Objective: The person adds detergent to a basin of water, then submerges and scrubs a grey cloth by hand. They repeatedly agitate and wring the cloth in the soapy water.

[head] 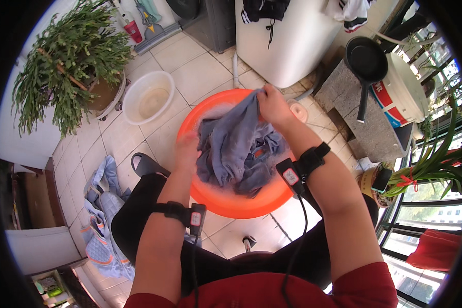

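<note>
A large orange plastic basin [231, 208] stands on the tiled floor between my legs, holding a wet blue-grey garment [231, 146] and soap suds [217, 111]. My right hand [271, 104] grips one end of the garment and holds it raised at the basin's far rim. From there the cloth slopes down into the rest of the heap. My left hand [187, 150] is at the basin's left side, close beside the cloth. It is blurred and its fingers are partly hidden, so its hold is unclear.
A white plastic basin [129, 111] and a bushy potted plant [73, 61] stand at left. Light blue clothing [104, 227] lies by my left leg. At right, a black frying pan [365, 59] and a white bucket [404, 92] rest on a stone ledge [346, 100]. A white appliance [281, 50] stands ahead.
</note>
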`<state>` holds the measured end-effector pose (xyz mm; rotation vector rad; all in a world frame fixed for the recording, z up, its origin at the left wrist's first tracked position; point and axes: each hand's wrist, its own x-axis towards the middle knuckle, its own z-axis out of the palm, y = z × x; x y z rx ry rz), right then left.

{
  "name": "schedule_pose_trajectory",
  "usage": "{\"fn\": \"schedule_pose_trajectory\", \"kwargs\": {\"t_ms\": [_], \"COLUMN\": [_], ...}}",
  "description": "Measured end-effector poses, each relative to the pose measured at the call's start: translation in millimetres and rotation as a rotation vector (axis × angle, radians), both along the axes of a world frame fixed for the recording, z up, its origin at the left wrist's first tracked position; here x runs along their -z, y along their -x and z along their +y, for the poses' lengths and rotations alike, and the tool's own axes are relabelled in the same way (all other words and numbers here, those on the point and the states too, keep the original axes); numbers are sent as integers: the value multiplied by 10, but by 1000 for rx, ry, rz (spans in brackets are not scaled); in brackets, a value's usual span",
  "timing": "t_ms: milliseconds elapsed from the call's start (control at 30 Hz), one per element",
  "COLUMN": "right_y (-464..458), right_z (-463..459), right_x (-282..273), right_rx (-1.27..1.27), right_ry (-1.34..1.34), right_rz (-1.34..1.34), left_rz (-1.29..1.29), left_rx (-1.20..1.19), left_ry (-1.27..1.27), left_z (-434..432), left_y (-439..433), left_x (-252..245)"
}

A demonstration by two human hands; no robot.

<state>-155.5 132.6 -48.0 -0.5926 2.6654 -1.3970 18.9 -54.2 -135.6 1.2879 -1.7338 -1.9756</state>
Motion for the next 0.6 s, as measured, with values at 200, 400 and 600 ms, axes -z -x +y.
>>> {"fn": "schedule_pose_trajectory", "kwargs": {"t_ms": [200,400,600], "right_y": [-54,-287,-131], "right_z": [-309,-497,-267], "right_x": [-1249,-2190,-1101], "right_rx": [-13,-94,-73], "right_ry": [83,553,831], "right_rz": [116,84,-133], "left_rz": [0,119,324], "left_rx": [9,60,25], "left_ry": [-301,-616,-1198], "left_z": [566,905,1162], "left_y": [-411,-723,-607], "left_x": [-102,-119,-338]}}
